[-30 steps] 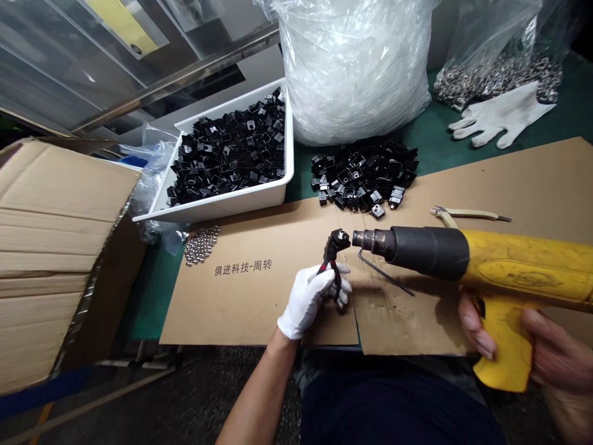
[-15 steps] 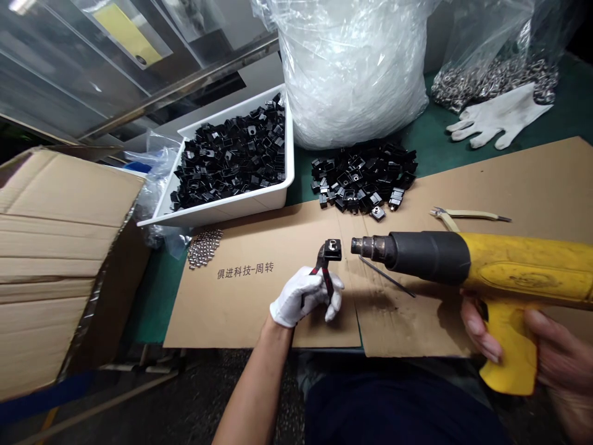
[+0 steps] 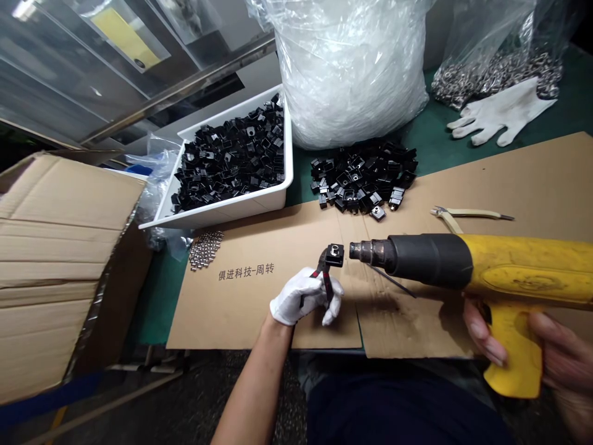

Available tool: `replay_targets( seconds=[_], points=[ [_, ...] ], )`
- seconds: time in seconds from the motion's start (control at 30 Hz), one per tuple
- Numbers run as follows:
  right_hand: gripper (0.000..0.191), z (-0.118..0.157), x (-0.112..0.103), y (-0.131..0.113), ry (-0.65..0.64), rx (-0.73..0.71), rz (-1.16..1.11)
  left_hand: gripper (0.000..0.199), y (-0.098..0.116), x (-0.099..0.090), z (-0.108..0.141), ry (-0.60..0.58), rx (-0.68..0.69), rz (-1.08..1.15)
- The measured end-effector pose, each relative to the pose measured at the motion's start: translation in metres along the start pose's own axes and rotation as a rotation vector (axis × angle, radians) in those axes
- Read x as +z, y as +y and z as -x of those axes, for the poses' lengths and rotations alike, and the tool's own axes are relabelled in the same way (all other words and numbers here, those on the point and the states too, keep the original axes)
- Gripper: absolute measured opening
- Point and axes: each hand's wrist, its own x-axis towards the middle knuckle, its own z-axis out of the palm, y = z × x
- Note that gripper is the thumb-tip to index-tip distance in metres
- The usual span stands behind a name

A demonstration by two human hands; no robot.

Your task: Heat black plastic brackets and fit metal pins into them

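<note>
My left hand (image 3: 308,296), in a white glove, is closed round the handles of pliers (image 3: 327,285) with red and black grips. Their jaws hold a small black plastic part (image 3: 335,254) with a shiny metal ring on its upper face. My bare right hand (image 3: 484,334) grips the handle of a yellow heat gun (image 3: 519,266). The gun's stepped metal nozzle points left at the black part, with a narrow gap between them. Beneath the nozzle, a thin dark rod (image 3: 393,283) lies on the cardboard (image 3: 259,309).
A white tray (image 3: 222,216) full of black parts stands back left, with small metal pieces (image 3: 206,250) before it. Loose black parts (image 3: 364,179) lie below a big plastic bag (image 3: 352,74). Cutters (image 3: 472,214), a glove (image 3: 504,114) and a carton (image 3: 50,247) are around.
The pliers with the black part have tilted slightly, bringing the part a little lower and to the right, closer to the nozzle. The heat gun has barely moved.
</note>
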Motion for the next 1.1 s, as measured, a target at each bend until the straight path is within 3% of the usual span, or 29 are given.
replay_targets(
  seconds=[0.13, 0.37, 0.53, 0.83, 1.1],
  points=[
    [0.045, -0.002, -0.005, -0.002, -0.083, 0.019, 0.060, 0.038, 0.002, 0.001, 0.000, 0.003, -0.009, -0.010],
    [0.047, 0.000, -0.001, 0.000, 0.001, -0.028, 0.024, 0.042, 0.003, 0.001, -0.001, 0.027, -0.031, -0.035],
    [0.047, -0.001, -0.007, 0.000, -0.089, 0.005, 0.035, 0.042, 0.003, 0.002, -0.001, 0.008, -0.017, -0.045],
    [0.046, -0.002, -0.011, 0.000, -0.120, 0.007, 0.060, 0.041, 0.003, 0.002, -0.001, -0.009, -0.009, -0.047],
    [0.051, 0.001, -0.004, 0.001, -0.025, -0.020, -0.009, 0.042, 0.003, 0.001, -0.001, 0.030, -0.050, -0.067]
  ],
)
